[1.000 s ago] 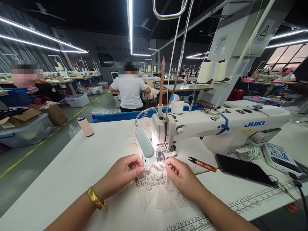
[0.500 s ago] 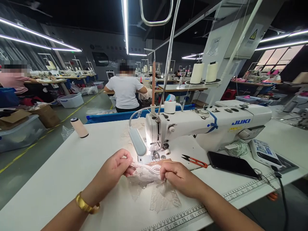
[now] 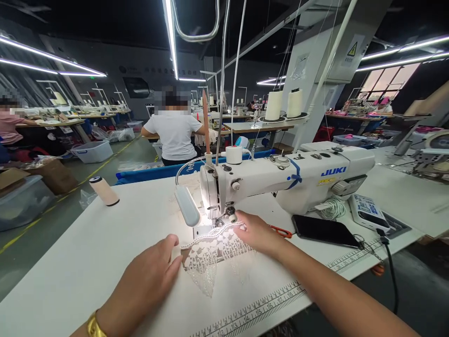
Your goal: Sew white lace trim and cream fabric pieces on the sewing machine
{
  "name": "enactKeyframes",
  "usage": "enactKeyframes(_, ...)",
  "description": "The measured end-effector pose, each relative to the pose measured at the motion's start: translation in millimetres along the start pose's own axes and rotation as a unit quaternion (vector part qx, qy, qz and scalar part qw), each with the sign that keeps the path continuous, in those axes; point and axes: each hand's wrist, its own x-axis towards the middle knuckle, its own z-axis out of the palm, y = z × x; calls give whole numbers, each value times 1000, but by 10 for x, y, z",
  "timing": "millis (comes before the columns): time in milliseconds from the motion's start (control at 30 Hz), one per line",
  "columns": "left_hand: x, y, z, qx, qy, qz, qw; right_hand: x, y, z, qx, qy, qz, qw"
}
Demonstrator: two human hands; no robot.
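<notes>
White lace fabric (image 3: 205, 260) with a scalloped upper edge is stretched across the tabletop in front of the lit needle area of a white sewing machine (image 3: 259, 175). My left hand (image 3: 149, 271), closed, pinches the lace's left end between thumb and fingers. At the right end, my right hand (image 3: 257, 231) is closed on the lace edge, close beside the presser foot. The lace's pointed lower part hangs toward me on the table. Red-handled thread snips (image 3: 282, 231) lie partly behind my right hand.
A peach thread cone (image 3: 104, 191) stands tilted in view at the table's left edge. A grey lamp (image 3: 187, 206) is left of the needle. Right of it are a black phone (image 3: 324, 230), a white control box (image 3: 368, 213) and cables. A person in white (image 3: 173, 133) sits ahead.
My hands have moved apart, the left toward me and the right up toward the needle area. The bunched lace is now spread out between them. The camera view has shifted right.
</notes>
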Motion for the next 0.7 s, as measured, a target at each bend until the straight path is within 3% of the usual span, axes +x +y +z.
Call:
enactKeyframes(67,73,22,26,69,42,117,990,12,21,35,-5,16,6,1000)
enactKeyframes(100,114,62,34,76,35,176,981,1,24,42,-7,22,8,1000)
enactKeyframes(167,196,180,50,80,-26,263,961,-40,31,37,-12,31,6,999)
enactKeyframes(233,251,315,74,84,-86,287,950,-84,52,22,-18,38,4,999)
enactKeyframes(300,258,432,96,94,-118,268,952,-119,89,7,-25,43,2,999)
enactKeyframes(433,226,534,81,78,-128,222,963,-171,104,20,-40,64,-10,997)
enactKeyframes(500,266,512,47,17,-130,181,975,-206,23,73,-52,76,-25,995)
enactKeyframes(567,347,455,18,-85,-159,96,979,-257,-117,170,-65,78,-71,992)
enactKeyframes(633,430,382,4,-200,-203,-6,959,-319,-279,294,-34,65,-138,988)
enactKeyframes(700,482,316,3,-279,-230,-54,931,-383,-411,403,78,47,-183,979)
